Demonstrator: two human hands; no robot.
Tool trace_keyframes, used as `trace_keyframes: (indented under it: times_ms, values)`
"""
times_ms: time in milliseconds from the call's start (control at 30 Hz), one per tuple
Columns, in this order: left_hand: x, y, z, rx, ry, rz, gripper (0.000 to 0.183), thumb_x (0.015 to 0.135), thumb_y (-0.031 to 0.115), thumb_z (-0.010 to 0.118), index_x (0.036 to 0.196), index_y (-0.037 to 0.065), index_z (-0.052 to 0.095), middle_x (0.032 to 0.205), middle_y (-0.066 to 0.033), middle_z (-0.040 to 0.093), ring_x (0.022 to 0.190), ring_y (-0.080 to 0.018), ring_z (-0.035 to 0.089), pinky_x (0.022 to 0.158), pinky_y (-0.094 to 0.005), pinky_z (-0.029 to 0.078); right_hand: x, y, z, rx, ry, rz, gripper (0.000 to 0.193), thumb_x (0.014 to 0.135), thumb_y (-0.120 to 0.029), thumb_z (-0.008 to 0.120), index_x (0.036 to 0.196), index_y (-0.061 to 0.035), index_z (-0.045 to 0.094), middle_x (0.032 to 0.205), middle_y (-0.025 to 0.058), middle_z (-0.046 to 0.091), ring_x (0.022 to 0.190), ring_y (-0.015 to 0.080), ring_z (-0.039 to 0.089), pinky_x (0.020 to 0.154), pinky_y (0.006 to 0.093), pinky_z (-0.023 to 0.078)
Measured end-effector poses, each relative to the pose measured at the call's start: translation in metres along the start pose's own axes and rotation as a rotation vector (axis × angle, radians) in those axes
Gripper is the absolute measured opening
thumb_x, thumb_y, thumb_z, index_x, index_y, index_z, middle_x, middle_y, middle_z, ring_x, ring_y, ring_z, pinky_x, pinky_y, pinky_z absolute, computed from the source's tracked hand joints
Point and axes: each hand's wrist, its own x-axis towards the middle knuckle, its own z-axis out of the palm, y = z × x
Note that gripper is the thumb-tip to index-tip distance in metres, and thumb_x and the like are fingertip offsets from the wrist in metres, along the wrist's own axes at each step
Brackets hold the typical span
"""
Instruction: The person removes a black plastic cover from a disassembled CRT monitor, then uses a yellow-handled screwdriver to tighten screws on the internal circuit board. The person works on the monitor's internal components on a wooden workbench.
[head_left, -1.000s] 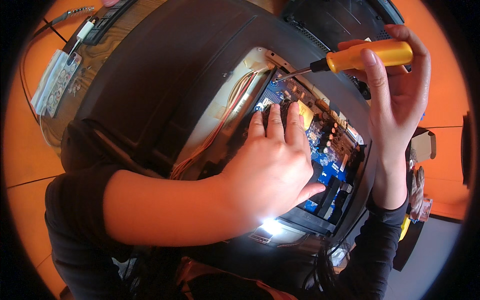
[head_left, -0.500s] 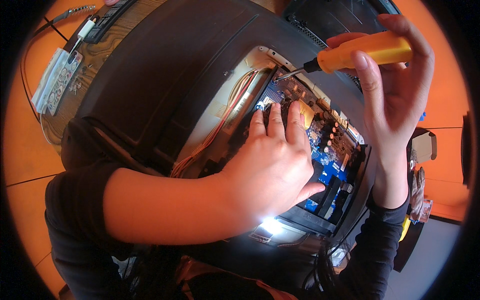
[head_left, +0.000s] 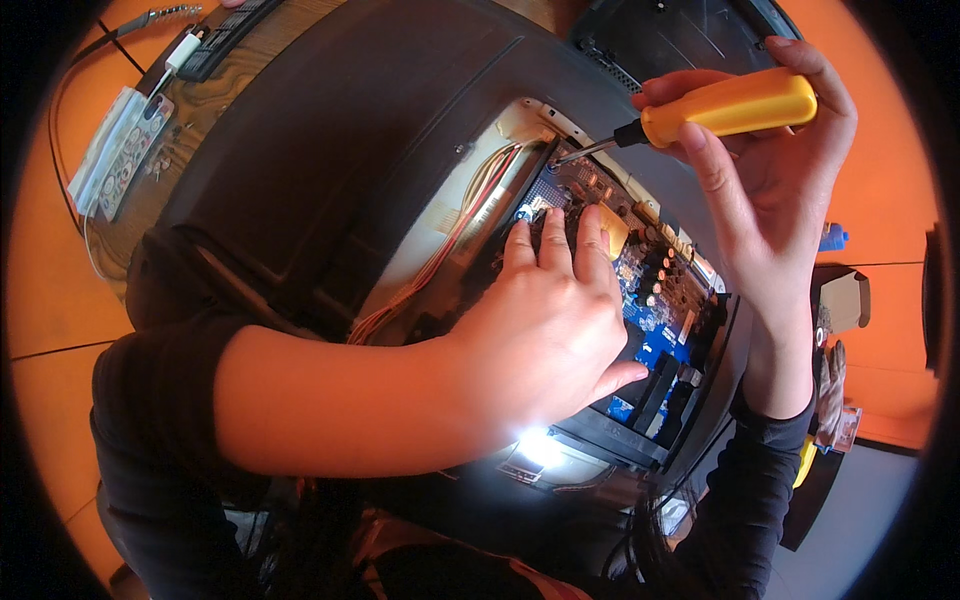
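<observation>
A blue circuit board [head_left: 662, 338] lies in the open recess of a large black plastic housing [head_left: 360, 140]. My left hand [head_left: 550, 310] rests flat over the board's middle, fingers stretched out and thumb toward its near side. In my right hand [head_left: 775, 180] is a screwdriver [head_left: 730, 108] with a yellow handle, pinched between thumb and fingers. Its shaft slants down to the left, and the tip meets the board's far left corner, where a screw seems to sit. Much of the board is hidden under my left hand.
Bundled red, yellow and white wires [head_left: 440, 260] run along the recess's left side. A patterned phone [head_left: 140, 155], a white cable plug [head_left: 183, 52] and a black keyboard [head_left: 230, 38] lie at the far left. Another black casing [head_left: 680, 40] is at the back; a small open box [head_left: 845, 300] stands right.
My right hand has shifted slightly down and left and turned a little around the handle, with the tip still at the same corner. My left hand stays put on the board.
</observation>
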Motion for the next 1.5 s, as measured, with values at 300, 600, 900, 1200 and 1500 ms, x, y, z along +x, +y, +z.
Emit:
trace_keyframes:
  times_ms: [300, 600, 900, 1200, 1500]
  values:
    - [0.000, 0.001, 0.001, 0.017, -0.004, -0.006, 0.087, 0.084, 0.056, 0.055, 0.121, -0.021, 0.044, 0.127, -0.0374, 0.044, 0.117, -0.0470, 0.049, 0.098, -0.0504, 0.041, 0.002, 0.001, 0.001, 0.015, 0.010, -0.010, 0.064, 0.085, 0.003, 0.059, 0.135, -0.0061, 0.020, 0.126, 0.0203, 0.040, 0.103, 0.0309, 0.060, 0.084, 0.0392, 0.054]
    - [0.000, 0.001, 0.001, 0.029, -0.025, -0.005, 0.086, 0.085, 0.056, 0.055, 0.122, -0.021, 0.044, 0.129, -0.0372, 0.044, 0.117, -0.0471, 0.049, 0.099, -0.0504, 0.040, 0.003, 0.010, 0.002, 0.037, 0.067, -0.026, 0.070, 0.082, 0.003, 0.063, 0.137, -0.0055, 0.020, 0.134, 0.0166, 0.031, 0.101, 0.0302, 0.060, 0.080, 0.0393, 0.055]
    - [0.000, 0.001, 0.002, 0.047, -0.022, -0.003, 0.084, 0.085, 0.056, 0.054, 0.120, -0.020, 0.046, 0.129, -0.0373, 0.044, 0.118, -0.0473, 0.049, 0.098, -0.0510, 0.041, 0.019, 0.004, 0.014, -0.012, 0.212, -0.028, 0.081, 0.080, 0.007, 0.064, 0.142, -0.0064, 0.013, 0.142, 0.0142, 0.021, 0.101, 0.0286, 0.060, 0.080, 0.0392, 0.056]
    - [0.000, 0.001, 0.003, 0.034, -0.006, -0.002, 0.081, 0.085, 0.055, 0.054, 0.116, -0.019, 0.049, 0.129, -0.0376, 0.043, 0.117, -0.0472, 0.049, 0.097, -0.0524, 0.041, 0.018, 0.007, 0.015, -0.269, 0.119, -0.088, 0.087, 0.078, 0.005, 0.069, 0.143, -0.0063, 0.012, 0.143, 0.0153, 0.017, 0.094, 0.0285, 0.062, 0.081, 0.0371, 0.056]
    - [0.001, 0.001, 0.003, 0.036, -0.015, -0.009, 0.081, 0.085, 0.055, 0.055, 0.117, -0.019, 0.049, 0.128, -0.0372, 0.043, 0.118, -0.0465, 0.048, 0.097, -0.0519, 0.041, 0.016, 0.007, 0.015, -0.292, 0.259, -0.039, 0.086, 0.077, 0.004, 0.069, 0.142, -0.0068, 0.013, 0.138, 0.0144, 0.021, 0.103, 0.0266, 0.056, 0.077, 0.0347, 0.056]
